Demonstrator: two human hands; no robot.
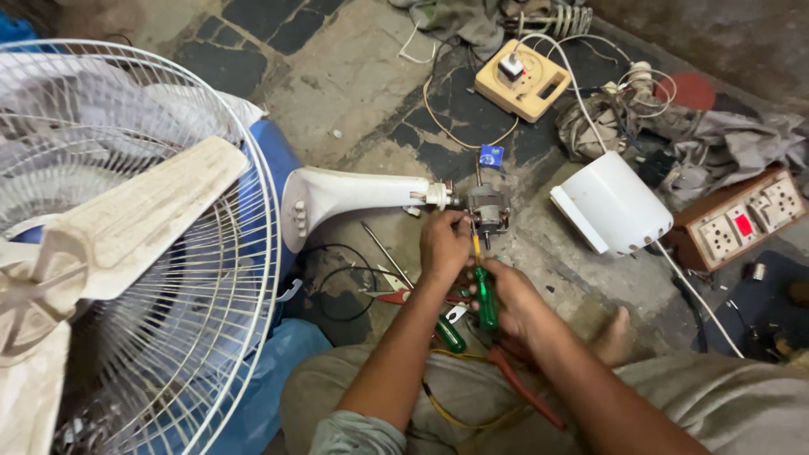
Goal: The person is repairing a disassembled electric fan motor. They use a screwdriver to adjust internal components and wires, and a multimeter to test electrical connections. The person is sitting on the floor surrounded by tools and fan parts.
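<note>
A small grey fan motor (487, 207) sits at the end of a white fan neck (354, 195) lying across the stone floor. My left hand (443, 243) grips the motor's near side. My right hand (511, 297) holds a screwdriver with a green handle (485, 297), its yellow shaft pointing up into the motor. A second green-handled screwdriver (450, 335) lies under my left forearm. Red-handled pliers (518, 383) rest on my lap.
A big white wire fan guard with cream blades (135, 244) fills the left. A white motor cover (613, 206) lies right of the motor. A brown socket board (742, 221), a cream extension box (524, 79), tangled cords (611, 114) and cloth lie behind. My bare foot (615, 333) is at right.
</note>
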